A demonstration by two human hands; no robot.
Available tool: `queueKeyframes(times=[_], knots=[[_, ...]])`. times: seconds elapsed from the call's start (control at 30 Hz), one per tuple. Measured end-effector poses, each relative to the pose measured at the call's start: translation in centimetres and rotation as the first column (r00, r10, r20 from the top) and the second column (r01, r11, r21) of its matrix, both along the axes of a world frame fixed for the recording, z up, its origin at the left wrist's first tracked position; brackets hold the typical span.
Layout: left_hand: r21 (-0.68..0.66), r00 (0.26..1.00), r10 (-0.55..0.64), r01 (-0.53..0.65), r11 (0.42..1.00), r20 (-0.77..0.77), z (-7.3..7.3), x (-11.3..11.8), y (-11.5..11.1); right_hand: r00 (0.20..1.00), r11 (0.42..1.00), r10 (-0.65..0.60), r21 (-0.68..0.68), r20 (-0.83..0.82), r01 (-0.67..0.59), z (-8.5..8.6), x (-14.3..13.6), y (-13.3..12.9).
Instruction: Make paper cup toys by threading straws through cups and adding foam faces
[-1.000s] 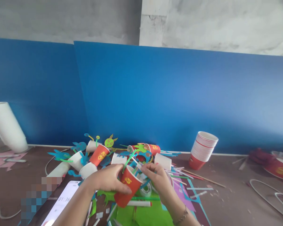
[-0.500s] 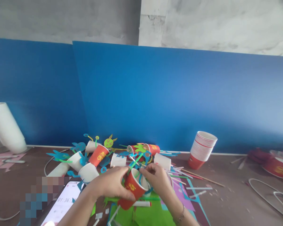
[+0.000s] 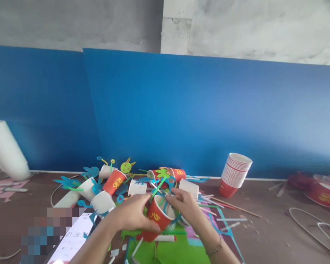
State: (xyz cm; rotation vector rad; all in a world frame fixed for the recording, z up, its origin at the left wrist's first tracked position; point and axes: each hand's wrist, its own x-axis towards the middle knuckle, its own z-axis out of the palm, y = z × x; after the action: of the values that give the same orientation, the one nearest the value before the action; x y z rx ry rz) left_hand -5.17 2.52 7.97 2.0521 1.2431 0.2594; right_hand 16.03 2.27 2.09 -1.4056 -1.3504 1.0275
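Note:
My left hand (image 3: 134, 214) is wrapped around a red paper cup (image 3: 157, 219) with yellow lettering, its white mouth tilted up and to the right. At the cup's far rim, my right hand (image 3: 183, 203) is closed in a pinch on a narrow blue paper strip (image 3: 165, 206). A green strip (image 3: 157, 187) rises from the cup's left rim to a green leaf-like cutout (image 3: 162, 172). Below the cup, a white marker with a red end (image 3: 166, 238) lies on green paper (image 3: 173, 253).
Paper cups with cutouts, such as a red one (image 3: 114, 182) and a white one (image 3: 103, 202), crowd the left. A cup stack (image 3: 235, 174) stands right of straws and sticks (image 3: 236, 209). A phone (image 3: 71, 238) lies left; a blue panel (image 3: 165, 110) bounds the back.
The cup has moved slightly to the right and tilts a little more. My right hand has shifted a little right, its index finger now straighter along the rim.

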Motion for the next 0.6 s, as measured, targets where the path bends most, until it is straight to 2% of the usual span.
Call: queueKeyframes(times=[0.13,0.23,0.3,0.37,0.43,0.5,0.6], knots=[[-0.036,0.996,-0.048,0.051,0.998,0.079,0.1,-0.1,-0.1,0.982,0.995,0.087,-0.028,-0.166,-0.092,0.9,-0.1,-0.3],[-0.097,0.969,-0.114,0.138,0.986,0.218,0.2,0.0,0.1,0.984,0.993,0.111,-0.032,-0.142,-0.116,2.1,0.0,-0.9],[-0.139,0.931,-0.104,0.161,0.977,0.349,0.1,0.4,0.2,0.985,0.989,0.146,0.015,-0.089,-0.145,2.9,0.0,-1.3],[-0.176,0.893,-0.043,0.135,0.975,0.448,-0.3,0.9,0.3,0.984,0.979,0.176,0.106,0.000,-0.175,3.6,-0.2,-1.7],[-0.203,0.877,0.025,0.084,0.976,0.481,-0.7,1.5,0.3,0.981,0.966,0.170,0.179,0.089,-0.184,3.9,-0.4,-1.9],[-0.197,0.871,0.058,0.045,0.979,0.487,-1.0,2.0,0.2,0.980,0.965,0.152,0.193,0.130,-0.176,3.9,-0.6,-2.0],[-0.163,0.868,0.066,0.017,0.986,0.492,-0.8,2.4,-0.1,0.982,0.971,0.157,0.164,0.108,-0.173,3.8,-0.8,-2.0]])
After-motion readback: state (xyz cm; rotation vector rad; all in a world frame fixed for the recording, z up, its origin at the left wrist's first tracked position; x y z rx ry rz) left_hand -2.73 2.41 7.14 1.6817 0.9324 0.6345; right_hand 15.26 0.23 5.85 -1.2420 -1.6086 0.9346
